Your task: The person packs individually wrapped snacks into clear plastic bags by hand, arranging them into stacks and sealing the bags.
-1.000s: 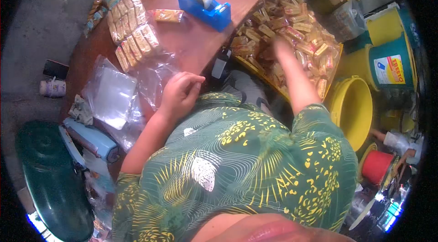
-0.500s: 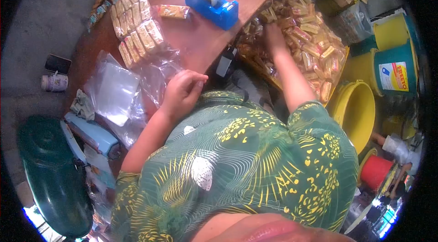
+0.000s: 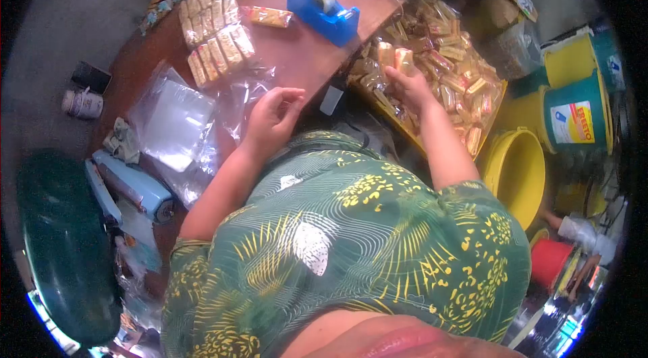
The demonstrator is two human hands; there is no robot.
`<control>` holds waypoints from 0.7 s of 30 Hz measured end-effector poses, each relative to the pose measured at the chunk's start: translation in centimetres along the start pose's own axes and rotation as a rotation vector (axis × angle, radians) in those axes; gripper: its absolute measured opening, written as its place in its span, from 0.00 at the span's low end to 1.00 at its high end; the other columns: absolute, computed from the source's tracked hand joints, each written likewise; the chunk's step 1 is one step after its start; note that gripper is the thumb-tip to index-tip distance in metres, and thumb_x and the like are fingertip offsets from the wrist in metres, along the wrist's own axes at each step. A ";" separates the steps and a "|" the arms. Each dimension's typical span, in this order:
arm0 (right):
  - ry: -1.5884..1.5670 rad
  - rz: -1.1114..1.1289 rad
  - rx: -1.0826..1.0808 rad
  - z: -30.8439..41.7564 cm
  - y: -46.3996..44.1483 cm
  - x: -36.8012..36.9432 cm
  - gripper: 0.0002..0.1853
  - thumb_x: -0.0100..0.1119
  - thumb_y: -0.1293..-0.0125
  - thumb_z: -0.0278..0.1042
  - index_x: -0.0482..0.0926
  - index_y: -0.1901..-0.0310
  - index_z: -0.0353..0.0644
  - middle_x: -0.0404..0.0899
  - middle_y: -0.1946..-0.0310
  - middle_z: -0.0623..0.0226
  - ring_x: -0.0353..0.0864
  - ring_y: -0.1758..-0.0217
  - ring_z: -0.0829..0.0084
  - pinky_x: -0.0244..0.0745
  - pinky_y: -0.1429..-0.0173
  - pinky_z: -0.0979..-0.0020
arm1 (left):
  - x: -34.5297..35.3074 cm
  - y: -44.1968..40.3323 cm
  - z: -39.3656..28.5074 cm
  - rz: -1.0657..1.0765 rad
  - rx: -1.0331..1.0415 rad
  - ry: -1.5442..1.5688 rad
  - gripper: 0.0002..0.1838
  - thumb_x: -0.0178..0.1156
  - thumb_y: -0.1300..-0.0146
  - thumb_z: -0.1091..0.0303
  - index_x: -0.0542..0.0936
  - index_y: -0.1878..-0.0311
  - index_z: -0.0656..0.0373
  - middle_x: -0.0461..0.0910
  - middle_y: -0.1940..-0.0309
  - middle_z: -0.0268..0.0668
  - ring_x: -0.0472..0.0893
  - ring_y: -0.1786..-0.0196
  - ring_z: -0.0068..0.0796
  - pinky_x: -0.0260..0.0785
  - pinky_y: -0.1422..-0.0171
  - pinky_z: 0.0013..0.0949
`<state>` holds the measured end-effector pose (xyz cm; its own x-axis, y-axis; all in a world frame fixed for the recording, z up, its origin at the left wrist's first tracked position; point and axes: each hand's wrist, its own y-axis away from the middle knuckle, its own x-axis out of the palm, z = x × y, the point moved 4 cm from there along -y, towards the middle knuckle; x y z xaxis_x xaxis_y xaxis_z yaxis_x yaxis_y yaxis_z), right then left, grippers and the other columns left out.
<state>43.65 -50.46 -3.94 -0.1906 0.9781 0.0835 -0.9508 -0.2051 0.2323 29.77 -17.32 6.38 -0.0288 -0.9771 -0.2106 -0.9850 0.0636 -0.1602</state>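
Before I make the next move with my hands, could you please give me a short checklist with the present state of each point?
1. Right hand has a wrapped pack at its fingers: ok.
2. Exact number of packs in that hand: cannot tell; a second one shows close beside.
3. Left hand free: ok, fingers curled, no pack visible in it.
4. All packs on the table within the grouped rows: not ok, a single pack lies between them and the tape dispenser.
5. Clear plastic bags on the table, at the left: ok.
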 end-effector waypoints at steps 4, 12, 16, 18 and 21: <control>-0.314 0.323 -0.053 7.5 6.1 8.3 0.27 0.68 0.30 0.37 0.72 0.33 0.38 0.79 0.43 0.67 0.80 0.42 0.72 0.75 0.38 0.67 | 2.4 -0.7 -2.1 0.148 0.181 -0.100 0.36 0.74 0.37 0.69 0.68 0.28 0.58 0.68 0.32 0.43 0.76 0.35 0.33 0.73 0.31 0.39; 0.287 0.406 -0.306 8.4 4.4 17.6 0.31 0.73 0.33 0.41 0.70 0.36 0.36 0.79 0.46 0.64 0.78 0.42 0.70 0.75 0.38 0.67 | -0.8 -1.6 0.1 -0.155 0.186 -0.189 0.39 0.75 0.42 0.71 0.67 0.29 0.58 0.79 0.43 0.45 0.80 0.39 0.33 0.74 0.33 0.38; 0.641 0.181 -0.358 10.2 2.1 17.9 0.32 0.76 0.37 0.43 0.70 0.39 0.36 0.76 0.48 0.66 0.75 0.43 0.73 0.74 0.40 0.67 | -3.7 0.0 -0.5 -0.029 0.029 -0.387 0.23 0.72 0.42 0.68 0.79 0.44 0.59 0.82 0.48 0.47 0.82 0.41 0.42 0.75 0.34 0.41; 0.821 0.266 -0.338 10.5 0.8 18.7 0.33 0.77 0.39 0.44 0.72 0.41 0.35 0.78 0.49 0.64 0.77 0.46 0.72 0.75 0.41 0.67 | -3.9 -0.1 -0.4 0.053 -0.069 -0.503 0.18 0.74 0.44 0.66 0.83 0.51 0.57 0.80 0.42 0.52 0.80 0.37 0.51 0.72 0.30 0.43; 0.758 0.422 -0.344 9.5 -0.3 20.0 0.26 0.69 0.32 0.48 0.78 0.44 0.33 0.83 0.53 0.61 0.81 0.49 0.71 0.77 0.43 0.67 | -4.5 0.4 -0.1 -0.220 0.229 -0.634 0.18 0.76 0.46 0.65 0.84 0.53 0.57 0.75 0.35 0.53 0.77 0.33 0.53 0.69 0.27 0.42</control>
<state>42.44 -31.15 6.92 -0.5302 0.6114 -0.5875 -0.7636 -0.6455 0.0174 29.51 -12.91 7.38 0.3401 -0.6700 -0.6599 -0.8942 -0.0132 -0.4475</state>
